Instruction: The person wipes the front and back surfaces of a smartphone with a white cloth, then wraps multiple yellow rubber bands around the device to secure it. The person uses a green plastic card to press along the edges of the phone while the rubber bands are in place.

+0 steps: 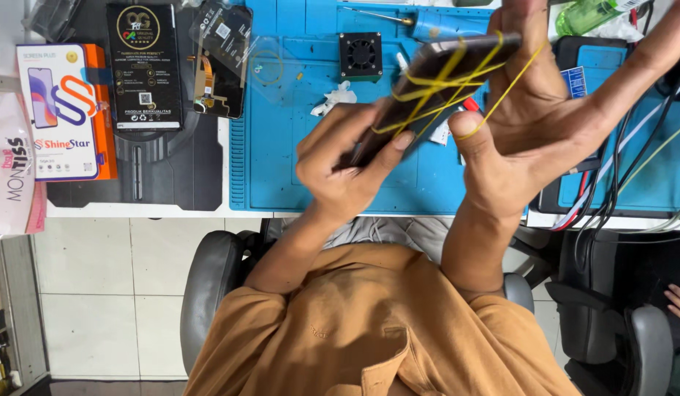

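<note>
The left hand (347,172) is clamped around the lower end of a dark phone (428,92), fingers curled over its edge and thumb pressed along the side. The right hand (534,121) grips the upper end, and yellow rubber bands (446,92) cross the phone several times, one loop stretched out over the right hand's fingers. The phone is held tilted in the air above a blue work mat (296,154) (not resting on it), roughly at the middle of the bench.

On the mat just beyond the hands sits a small black square fan (361,55), with a crumpled white scrap (335,98) near it and a blue-handled tool (428,26) at the far edge. Further left lie a loose screen part with an orange flex strip (219,62), a black flat box (143,66) and an orange-and-white box (61,103). To the right a bundle of cables (611,191) hangs off the bench. Another person's hand (679,301) shows at the right edge.
</note>
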